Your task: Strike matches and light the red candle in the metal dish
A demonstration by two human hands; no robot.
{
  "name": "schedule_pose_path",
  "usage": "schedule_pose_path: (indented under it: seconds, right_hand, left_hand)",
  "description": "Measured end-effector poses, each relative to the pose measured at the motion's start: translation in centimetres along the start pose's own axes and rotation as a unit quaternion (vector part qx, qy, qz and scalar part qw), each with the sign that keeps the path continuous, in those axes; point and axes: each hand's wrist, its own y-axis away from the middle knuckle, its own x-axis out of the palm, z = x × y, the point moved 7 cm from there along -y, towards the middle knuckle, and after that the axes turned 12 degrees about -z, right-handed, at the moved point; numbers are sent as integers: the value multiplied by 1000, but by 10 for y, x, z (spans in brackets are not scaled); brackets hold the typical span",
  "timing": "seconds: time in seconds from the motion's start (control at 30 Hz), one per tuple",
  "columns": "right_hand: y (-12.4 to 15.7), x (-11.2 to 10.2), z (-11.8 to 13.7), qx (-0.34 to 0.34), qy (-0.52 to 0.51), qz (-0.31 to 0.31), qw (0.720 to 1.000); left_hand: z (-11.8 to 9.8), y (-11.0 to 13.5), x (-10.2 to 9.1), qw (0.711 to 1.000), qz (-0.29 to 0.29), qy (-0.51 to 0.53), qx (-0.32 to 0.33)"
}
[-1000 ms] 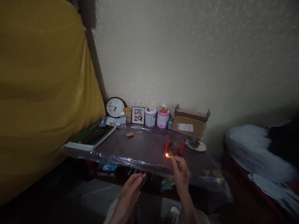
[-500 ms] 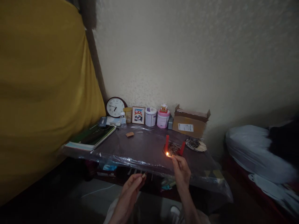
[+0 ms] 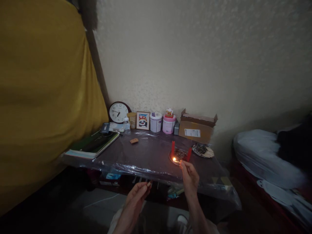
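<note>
My right hand (image 3: 189, 175) pinches a lit match (image 3: 177, 161) between thumb and fingertips. Its flame burns at the left end, in front of a round dish (image 3: 179, 153). Two red candles stand at this dish: the left candle (image 3: 173, 148) is upright, and the right candle (image 3: 189, 154) leans slightly. No flame shows on either wick. Lower down, in front of the table edge, my left hand (image 3: 136, 195) is closed on a small tan piece (image 3: 148, 184). Fingers hide most of that piece, so its kind is unclear.
On the table (image 3: 146, 156), a second dish (image 3: 202, 151) holds many matches with dark heads. A small brown piece (image 3: 134, 140) lies left of centre. Along the wall stand a clock (image 3: 119, 112), a framed panda picture (image 3: 142, 120), two tins and a cardboard box (image 3: 196, 129). Books (image 3: 94, 144) lie left.
The match flame looks longer, reaching further along the stick. Both hands keep nearly the same pose. The view has shifted slightly, so the table things appear a little further left.
</note>
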Motion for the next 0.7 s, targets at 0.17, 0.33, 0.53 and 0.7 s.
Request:
schedule_pose_path:
  seconds: [0.17,0.33,0.53,0.7]
  right_hand:
    - [1,2,4,-25,29,9,999]
    - [-1,5,4,-30,42,22,998]
    - [-6,7,0,-8,9,16,1000]
    - [-7,8,3,-13,-4,20,1000]
  left_hand:
    - [1,-2,-2,1000,-9,1,-4]
    - [1,-2,1,1000,0,-1,-3]
    - [5,-7,-2,1000,-4,7,1]
    - [8,-9,-2,1000,4,9,-2]
